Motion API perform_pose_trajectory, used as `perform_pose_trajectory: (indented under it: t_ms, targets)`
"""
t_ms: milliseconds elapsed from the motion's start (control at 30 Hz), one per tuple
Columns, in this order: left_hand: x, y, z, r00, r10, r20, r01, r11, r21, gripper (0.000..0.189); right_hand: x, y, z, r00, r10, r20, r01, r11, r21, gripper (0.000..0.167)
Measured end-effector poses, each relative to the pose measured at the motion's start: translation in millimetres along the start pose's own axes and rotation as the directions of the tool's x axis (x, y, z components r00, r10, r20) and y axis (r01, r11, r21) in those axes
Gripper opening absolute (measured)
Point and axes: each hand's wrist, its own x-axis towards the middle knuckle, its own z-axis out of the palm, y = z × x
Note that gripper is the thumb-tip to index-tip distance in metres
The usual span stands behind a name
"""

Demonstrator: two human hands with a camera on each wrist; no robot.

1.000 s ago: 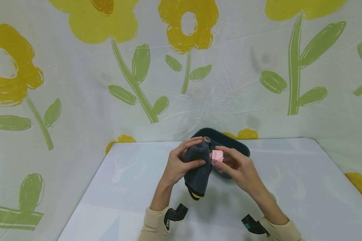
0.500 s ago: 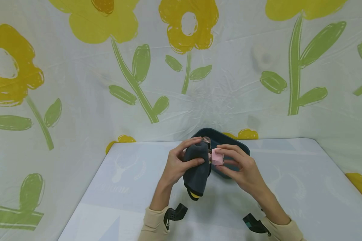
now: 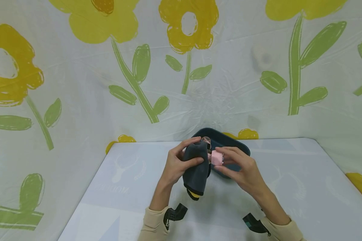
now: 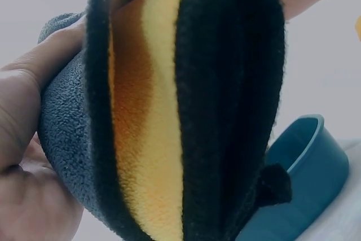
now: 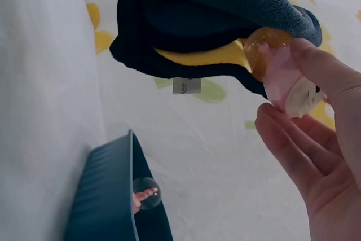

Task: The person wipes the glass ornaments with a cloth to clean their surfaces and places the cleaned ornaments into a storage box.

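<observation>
My left hand [image 3: 181,160] grips a folded plush cloth [image 3: 196,174], dark grey-blue outside, yellow inside, with black edging. Between thumb and fingers, my right hand [image 3: 241,164] pinches the pink faceted base of a small snow globe [image 3: 217,158]. In the right wrist view the snow globe [image 5: 279,74] lies on its side, its clear dome against the yellow lining and partly covered by the cloth [image 5: 225,9]. The left wrist view looks into the cloth's open fold [image 4: 161,139], where the globe is hidden.
Beyond the hands, a dark teal plastic tray [image 3: 244,149] stands at the table's back edge. Another clear globe with a pink figure [image 5: 148,194] sits inside it. A flower-printed curtain [image 3: 229,83] hangs behind the white table [image 3: 114,201].
The snow globe has turned in my right hand, showing different faces of its pink base, as the right fingers shifted on it. The cloth and left hand moved very slightly left.
</observation>
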Motion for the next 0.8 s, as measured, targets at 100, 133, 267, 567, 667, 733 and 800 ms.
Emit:
perform_pose_trajectory:
  t_ms: [100, 133, 267, 567, 667, 733, 800]
  targets:
    - [-0.1, -0.9, 0.1, 1.0, 0.01, 0.004, -0.01, 1.0, 0.007, 0.06, -2.2, 0.4, 0.1, 0.997, 0.073, 0.01, -0.072, 0.997, -0.034, 0.062]
    - [0.0, -1.3, 0.2, 1.0, 0.013, 0.006, -0.013, 1.0, 0.008, 0.06, -3.2, 0.8, 0.5, 0.995, 0.103, 0.01, -0.102, 0.993, -0.051, 0.058]
    - [0.6, -2.6, 1.2, 1.0, 0.028, 0.014, -0.028, 1.0, 0.012, 0.06, -6.6, 0.2, 2.9, 0.969, 0.246, 0.008, -0.244, 0.964, -0.103, 0.036]
    - [1.5, -2.5, 3.8, 0.999, 0.038, 0.025, -0.038, 0.999, 0.002, 0.061, -5.5, -5.8, 4.3, 0.883, 0.466, 0.06, -0.464, 0.885, -0.047, 0.022]
    - [1.4, -2.9, 4.3, 0.999, 0.035, 0.027, -0.035, 0.999, -0.005, 0.061, -5.3, -5.8, 4.0, 0.87, 0.487, 0.078, -0.486, 0.873, -0.033, 0.024]
    - [1.3, -3.4, 4.3, 0.999, 0.038, 0.028, -0.037, 0.999, -0.006, 0.061, -5.5, -5.4, 4.0, 0.864, 0.497, 0.083, -0.496, 0.868, -0.035, 0.025]
    - [1.3, -3.8, 4.0, 0.999, 0.044, 0.026, -0.044, 0.999, -0.002, 0.061, -5.8, -5.3, 3.9, 0.862, 0.5, 0.085, -0.498, 0.866, -0.041, 0.025]
